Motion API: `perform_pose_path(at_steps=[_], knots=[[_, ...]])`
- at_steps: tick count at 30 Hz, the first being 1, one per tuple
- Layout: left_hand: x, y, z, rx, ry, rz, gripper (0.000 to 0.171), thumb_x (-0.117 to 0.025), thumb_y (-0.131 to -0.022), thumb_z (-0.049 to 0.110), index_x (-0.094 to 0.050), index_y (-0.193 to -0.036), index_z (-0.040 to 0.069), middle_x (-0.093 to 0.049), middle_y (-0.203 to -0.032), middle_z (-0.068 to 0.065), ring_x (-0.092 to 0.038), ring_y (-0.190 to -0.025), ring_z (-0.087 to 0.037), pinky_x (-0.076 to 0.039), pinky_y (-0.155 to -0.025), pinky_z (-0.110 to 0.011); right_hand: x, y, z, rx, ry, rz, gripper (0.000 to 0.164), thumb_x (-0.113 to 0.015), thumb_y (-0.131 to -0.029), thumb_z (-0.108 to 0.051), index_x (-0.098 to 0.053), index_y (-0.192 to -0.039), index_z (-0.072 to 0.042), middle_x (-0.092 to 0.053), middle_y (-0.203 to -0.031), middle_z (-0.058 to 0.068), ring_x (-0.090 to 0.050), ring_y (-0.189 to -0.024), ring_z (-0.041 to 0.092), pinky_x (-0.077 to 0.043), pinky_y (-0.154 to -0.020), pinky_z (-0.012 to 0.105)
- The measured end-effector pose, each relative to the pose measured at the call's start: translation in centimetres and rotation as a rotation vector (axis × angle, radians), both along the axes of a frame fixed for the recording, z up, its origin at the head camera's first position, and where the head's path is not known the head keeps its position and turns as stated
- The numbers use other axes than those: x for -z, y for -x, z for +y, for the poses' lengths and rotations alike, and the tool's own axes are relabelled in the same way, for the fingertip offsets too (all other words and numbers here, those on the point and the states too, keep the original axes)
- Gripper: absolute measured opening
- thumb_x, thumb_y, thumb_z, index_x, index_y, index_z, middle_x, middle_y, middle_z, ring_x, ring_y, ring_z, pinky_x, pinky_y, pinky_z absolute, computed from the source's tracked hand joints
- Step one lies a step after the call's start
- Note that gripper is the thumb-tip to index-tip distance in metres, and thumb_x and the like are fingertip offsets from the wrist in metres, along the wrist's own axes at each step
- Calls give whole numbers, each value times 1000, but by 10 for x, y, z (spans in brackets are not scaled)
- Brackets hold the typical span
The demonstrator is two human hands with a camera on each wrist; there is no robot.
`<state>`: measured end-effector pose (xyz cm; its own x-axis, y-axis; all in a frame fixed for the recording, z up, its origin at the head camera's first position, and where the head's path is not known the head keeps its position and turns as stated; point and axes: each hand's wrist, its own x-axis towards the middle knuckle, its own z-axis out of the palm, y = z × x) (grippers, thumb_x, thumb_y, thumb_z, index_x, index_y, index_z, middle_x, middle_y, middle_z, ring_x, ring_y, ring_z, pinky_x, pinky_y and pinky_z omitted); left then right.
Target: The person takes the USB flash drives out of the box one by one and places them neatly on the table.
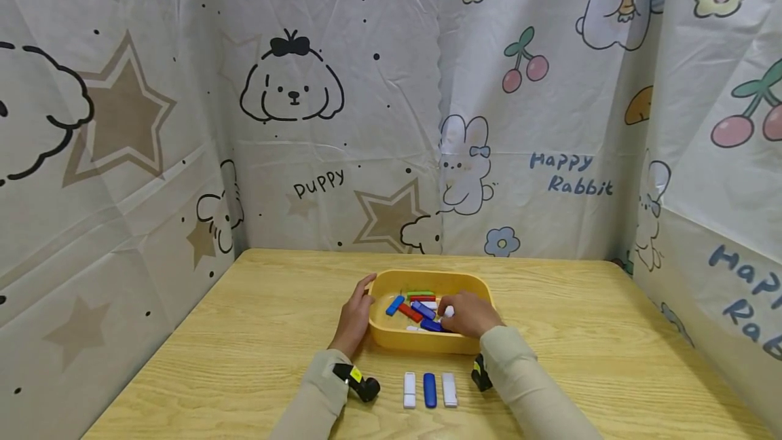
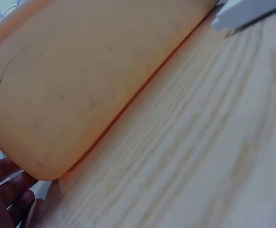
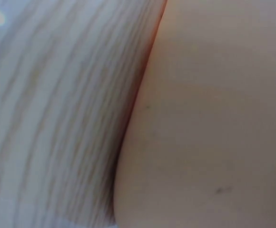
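My left hand (image 1: 354,319) rests against the left end of a yellow plastic bin (image 1: 421,341), its fingers (image 2: 16,187) touching the outer wall near a corner. Over the bin's right side reaches my right hand (image 1: 472,316), which pinches a white stick (image 1: 449,312) shaped like a USB flash drive. Several similar sticks lie mixed in the bin, among them a light blue one (image 1: 395,305), a red one (image 1: 410,312) and a green one (image 1: 420,293). The right wrist view shows only the bin's wall (image 3: 204,114) and the tabletop, not the hand.
In front of the bin, a white stick (image 1: 409,390), a blue stick (image 1: 430,390) and another white stick (image 1: 449,390) lie upright in a side-by-side row on the wooden table (image 1: 256,331). A printed curtain (image 1: 330,155) hangs behind and at both sides.
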<state>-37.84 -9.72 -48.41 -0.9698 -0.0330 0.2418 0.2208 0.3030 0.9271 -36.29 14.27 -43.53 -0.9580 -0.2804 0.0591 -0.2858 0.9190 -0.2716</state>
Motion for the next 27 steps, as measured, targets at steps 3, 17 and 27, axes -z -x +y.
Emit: perform_pose_path(at_steps=[3,17,27], knots=[[-1,0,0,-1,2,0,47,-37,-97,15,-44,-143,23,-42,-148,-8,-40,-134,-31,-30,-109,-52,-1,0,0,-2,3,4,11,-70,-82,-22,-72,-93,-24,-66,-98,1,-52,-84,19,-46,-73,40],[0,1,1,-2,0,5,47,-38,-97,15,-45,-142,23,-44,-147,-8,-41,-132,-31,-31,-108,-52,1,3,0,46,44,-56,15,-77,-77,-22,-72,-91,-24,-67,-102,1,-53,-86,20,-47,-78,43],[2,2,0,4,-7,4,47,-39,-97,15,-45,-143,22,-43,-148,-6,-39,-134,-32,-30,-109,-53,3,4,0,42,62,-34,17,-78,-76,-25,-71,-92,-24,-67,-102,0,-53,-83,19,-48,-77,41]])
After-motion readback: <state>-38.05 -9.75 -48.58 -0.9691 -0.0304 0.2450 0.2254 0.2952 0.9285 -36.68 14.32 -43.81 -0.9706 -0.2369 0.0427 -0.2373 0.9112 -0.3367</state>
